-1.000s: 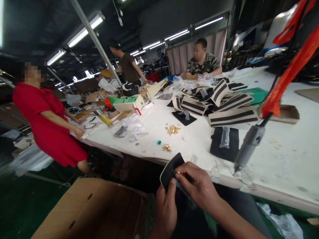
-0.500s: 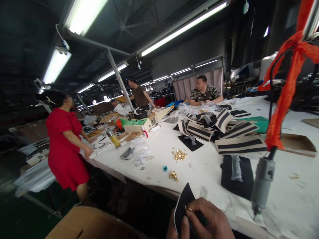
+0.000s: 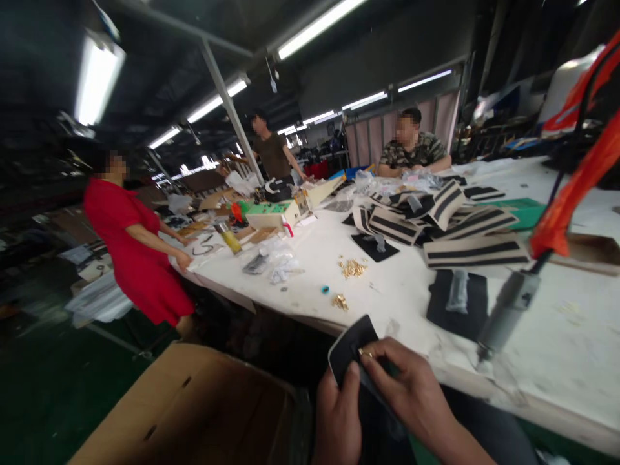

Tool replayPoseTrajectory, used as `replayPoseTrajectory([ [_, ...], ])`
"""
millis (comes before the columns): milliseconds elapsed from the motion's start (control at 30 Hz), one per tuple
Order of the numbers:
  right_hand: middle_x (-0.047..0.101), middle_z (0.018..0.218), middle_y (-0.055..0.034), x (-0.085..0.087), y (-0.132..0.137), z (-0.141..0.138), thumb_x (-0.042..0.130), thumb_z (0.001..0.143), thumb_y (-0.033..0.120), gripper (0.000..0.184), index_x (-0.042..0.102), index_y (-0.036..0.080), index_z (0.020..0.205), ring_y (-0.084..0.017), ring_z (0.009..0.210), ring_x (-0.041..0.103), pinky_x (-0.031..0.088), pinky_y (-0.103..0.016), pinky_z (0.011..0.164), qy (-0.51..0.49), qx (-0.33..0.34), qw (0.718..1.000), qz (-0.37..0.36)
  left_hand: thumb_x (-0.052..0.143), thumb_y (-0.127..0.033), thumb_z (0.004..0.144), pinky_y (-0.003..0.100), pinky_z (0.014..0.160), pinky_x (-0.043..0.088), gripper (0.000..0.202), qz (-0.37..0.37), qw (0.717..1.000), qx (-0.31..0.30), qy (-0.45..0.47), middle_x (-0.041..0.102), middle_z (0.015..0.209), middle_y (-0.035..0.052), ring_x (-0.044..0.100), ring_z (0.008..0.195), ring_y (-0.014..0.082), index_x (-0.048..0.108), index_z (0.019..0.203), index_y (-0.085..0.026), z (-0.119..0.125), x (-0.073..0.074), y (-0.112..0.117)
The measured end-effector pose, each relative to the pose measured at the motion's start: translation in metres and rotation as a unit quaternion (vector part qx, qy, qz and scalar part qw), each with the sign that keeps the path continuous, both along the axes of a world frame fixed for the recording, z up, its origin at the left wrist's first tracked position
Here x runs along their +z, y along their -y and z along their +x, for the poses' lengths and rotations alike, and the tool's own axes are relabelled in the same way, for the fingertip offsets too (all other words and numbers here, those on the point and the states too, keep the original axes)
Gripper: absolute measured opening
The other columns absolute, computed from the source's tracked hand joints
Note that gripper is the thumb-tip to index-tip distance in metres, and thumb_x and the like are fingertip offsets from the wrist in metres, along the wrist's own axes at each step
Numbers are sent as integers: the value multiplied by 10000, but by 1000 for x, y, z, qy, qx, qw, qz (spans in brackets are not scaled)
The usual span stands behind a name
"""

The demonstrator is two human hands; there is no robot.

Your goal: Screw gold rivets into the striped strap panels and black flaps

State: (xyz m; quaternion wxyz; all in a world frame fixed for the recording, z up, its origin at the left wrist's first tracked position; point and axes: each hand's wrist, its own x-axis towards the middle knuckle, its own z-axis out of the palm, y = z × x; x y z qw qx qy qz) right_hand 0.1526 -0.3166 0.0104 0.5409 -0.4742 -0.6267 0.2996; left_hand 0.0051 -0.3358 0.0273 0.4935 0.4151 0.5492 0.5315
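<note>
Wht tbl (image 3: 317,252): 2 piles gold pcs (image 3: 352,268), sm. blue ring (image 3: 325,290), striped panels (image 3: 477,253), clr plastic bags (image 3: 285,258).

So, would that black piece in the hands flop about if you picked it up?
Probably not much: the black piece juts up past the left hand's thumb without drooping, so it seems fairly stiff. It's likely light, since its pale edge looks thin. The matt-looking face suggests it wouldn't be very slippery, though a picture can't confirm that.

The held panel (image 3: 349,343) is faced in smooth, matt black; glossy, gold-toned metal is shown by the small fittings (image 3: 352,268), dull brown cardboard by the box (image 3: 150,394).
</note>
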Motion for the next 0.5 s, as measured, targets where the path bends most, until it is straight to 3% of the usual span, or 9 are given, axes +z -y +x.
replayPoseTrajectory([
  [133, 754, 909, -52, 13, 2, 1, 622, 1033, 375, 227, 745, 237, 901, -217, 837, 703, 536, -314, 791, 8, -10, 1000, 6, 795, -603, 839, 423, 1024, 563, 584, -4, 999, -40, 3, 819, 1134, 156, 746, 1106, 364, 809, 1173, -123, 2, 11, -2],
  [500, 758, 875, -32, 15, 2, 3, 648, 1009, 314, 183, 743, 241, 870, -201, 797, 707, 535, -309, 750, 46, -48, 997, 42, 711, -586, 939, 419, 1067, 536, 544, 27, 998, -51, -34, 802, 1213, 133, 720, 1173, 344, 781, 1259, -151, 2, 7, -2],
])
